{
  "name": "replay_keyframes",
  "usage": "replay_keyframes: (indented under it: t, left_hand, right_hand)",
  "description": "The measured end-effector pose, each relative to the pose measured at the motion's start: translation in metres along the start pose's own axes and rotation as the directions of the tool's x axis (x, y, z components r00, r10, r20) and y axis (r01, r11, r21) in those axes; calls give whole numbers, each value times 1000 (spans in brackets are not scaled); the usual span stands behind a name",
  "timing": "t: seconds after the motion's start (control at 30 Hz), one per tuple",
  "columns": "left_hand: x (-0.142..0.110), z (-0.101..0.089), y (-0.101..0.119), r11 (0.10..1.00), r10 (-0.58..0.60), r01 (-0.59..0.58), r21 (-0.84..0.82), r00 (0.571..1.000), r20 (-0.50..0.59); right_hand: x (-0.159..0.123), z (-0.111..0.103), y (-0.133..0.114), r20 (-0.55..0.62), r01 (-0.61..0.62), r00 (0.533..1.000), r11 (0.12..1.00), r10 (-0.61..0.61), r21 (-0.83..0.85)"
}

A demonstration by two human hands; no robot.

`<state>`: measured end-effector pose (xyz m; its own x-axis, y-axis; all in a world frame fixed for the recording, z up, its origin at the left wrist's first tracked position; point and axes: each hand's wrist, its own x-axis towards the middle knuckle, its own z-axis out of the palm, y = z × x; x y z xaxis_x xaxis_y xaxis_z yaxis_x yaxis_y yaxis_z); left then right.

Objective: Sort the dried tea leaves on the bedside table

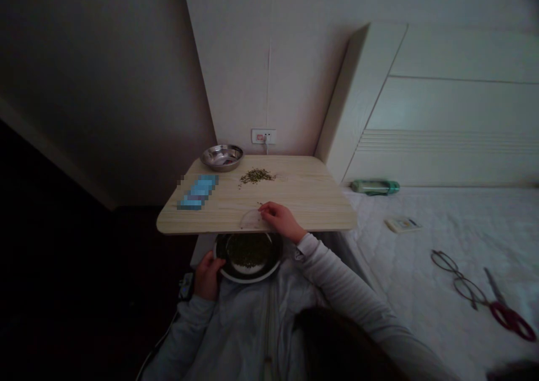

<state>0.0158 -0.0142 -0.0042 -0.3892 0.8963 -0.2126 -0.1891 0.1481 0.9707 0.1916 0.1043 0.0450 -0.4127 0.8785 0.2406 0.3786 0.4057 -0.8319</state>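
Note:
My left hand [207, 275] grips the rim of a metal bowl [248, 256] holding small greenish grains, held just below the near edge of a light wooden table [295, 196]. My right hand [280, 219] rests on the table's near edge with fingers curled, touching a thin pale scraper-like piece [251, 218] right above the bowl. A small heap of the same green grains [256, 175] lies farther back on the tabletop. A second, shiny steel bowl [222, 156] stands at the table's far left corner.
A blurred blue packet [197, 192] lies on the table's left. To the right, a white bed carries a green bottle [374, 187], a small card [403, 224], eyeglasses [457, 277] and red-handled scissors [507, 311]. A wall socket [263, 136] sits behind the table.

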Motion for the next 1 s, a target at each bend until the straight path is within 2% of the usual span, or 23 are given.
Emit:
replay_keyframes:
  t: [0.27,0.4,0.5,0.6,0.63,0.7,0.83,1.0]
  left_hand:
    - [-4,4,8,999,19,-18,26,1000,-9]
    - [-2,2,4,999,29,-28,38,1000,-13]
    - [-2,1,3,1000,10,-10,26,1000,-7]
    - [-3,2,6,999,-9,9,33,1000,-12]
    - [-3,2,7,999,-10,11,41,999,-30]
    - [-4,2,7,998,-1,3,56,999,-45]
    - [-2,-1,3,998,24,-25,55,1000,14]
    - [-1,-1,2,996,31,-34,84,999,34]
  right_hand:
    - [-1,0,-1,33,-3,999,1000,2,7]
    - [1,-3,3,28,-41,999,990,38,136]
    - [2,-12,9,-58,-79,994,978,92,195]
    - [0,-24,16,-199,-119,968,981,149,156]
    - [0,-27,18,-215,-126,964,980,157,155]
    - [-2,-30,21,-215,-119,965,982,150,149]
    - [-3,-27,23,-210,-110,970,991,124,77]
    - [-3,-26,20,-222,-101,968,993,112,60]
